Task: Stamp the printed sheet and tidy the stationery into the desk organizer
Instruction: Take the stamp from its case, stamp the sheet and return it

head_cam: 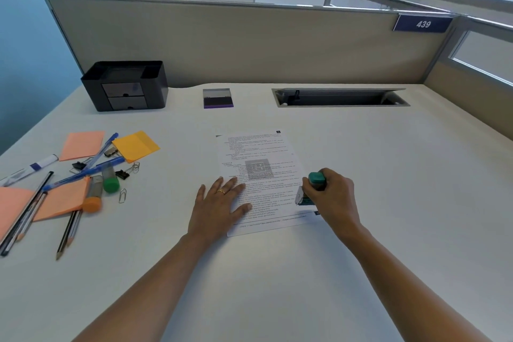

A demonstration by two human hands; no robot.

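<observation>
A: Stamp [311, 189] sits in the right hand [333, 194], fingers wrapped around its green body, its base down at the near right corner of the printed sheet [258, 175]. Is it pressing yet?

B: I cannot tell whether the base is fully flat; it looks slightly tilted. The left hand [219, 203] lies open, palm down, on the sheet's near left part, holding it to the desk [361, 147].

A: So how should this step go?

B: Level the base, press straight down with even weight, then lift straight up so the mark does not smear. The left palm should keep the paper pinned until the stamp is clear.

A: And the tidying?

B: Not begun, I judge. Pens [91, 158], pencils [66, 233], sticky notes [82, 144] and clips [122, 195] lie scattered at the left, well apart from the black organizer [125, 86] at the far left. The ink pad [218, 98] sits far, beside it.
</observation>
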